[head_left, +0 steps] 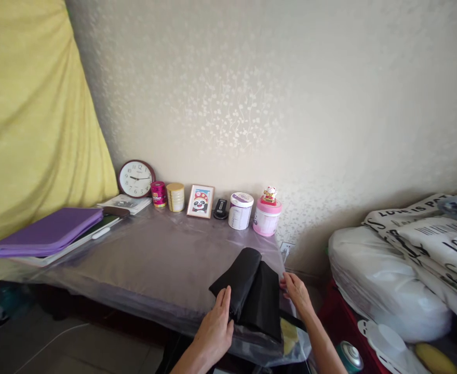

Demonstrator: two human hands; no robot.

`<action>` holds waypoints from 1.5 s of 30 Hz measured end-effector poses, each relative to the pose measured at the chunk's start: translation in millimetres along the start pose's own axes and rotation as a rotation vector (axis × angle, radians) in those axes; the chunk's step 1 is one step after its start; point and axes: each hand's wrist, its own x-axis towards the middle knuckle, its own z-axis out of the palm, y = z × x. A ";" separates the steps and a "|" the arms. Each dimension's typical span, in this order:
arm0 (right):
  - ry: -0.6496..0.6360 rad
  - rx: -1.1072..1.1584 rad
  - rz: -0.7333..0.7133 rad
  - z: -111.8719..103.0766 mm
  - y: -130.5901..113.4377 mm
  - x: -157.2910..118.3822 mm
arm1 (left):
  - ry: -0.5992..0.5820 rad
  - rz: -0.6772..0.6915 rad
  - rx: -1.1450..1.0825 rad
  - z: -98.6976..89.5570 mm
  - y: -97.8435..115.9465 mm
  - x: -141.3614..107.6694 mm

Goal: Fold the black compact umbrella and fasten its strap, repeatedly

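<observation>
A black folded sheet or bag (261,301) lies at the front right corner of the plastic-covered table (154,254), with a thick black roll (244,275) on its left part. My left hand (216,327) rests against the lower left side of the roll, fingers together and pointing forward. Beside the right edge of the black material is my right hand (295,291), its fingers bent and pinched at the table's right edge. Whatever lies between those fingertips is too small to make out.
Along the wall stand a clock (136,178), two small cans, a panda picture (200,201), a black device and two tubs (240,211). Purple folders (45,231) lie at the left. Right of the table are a spray can (349,357) and a white plastic-wrapped bundle (384,280).
</observation>
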 end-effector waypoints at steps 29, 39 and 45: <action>0.143 0.012 -0.398 53.8 -61.5 -18.6 | 0.013 -0.003 -0.012 -4.3 -1.9 2.2; 0.001 0.039 -0.197 102.7 -77.0 -2.0 | 0.023 -0.003 0.034 2.7 -1.3 3.5; -0.172 0.020 -0.183 113.4 -74.0 -3.3 | 0.030 -0.002 0.066 2.2 2.3 2.0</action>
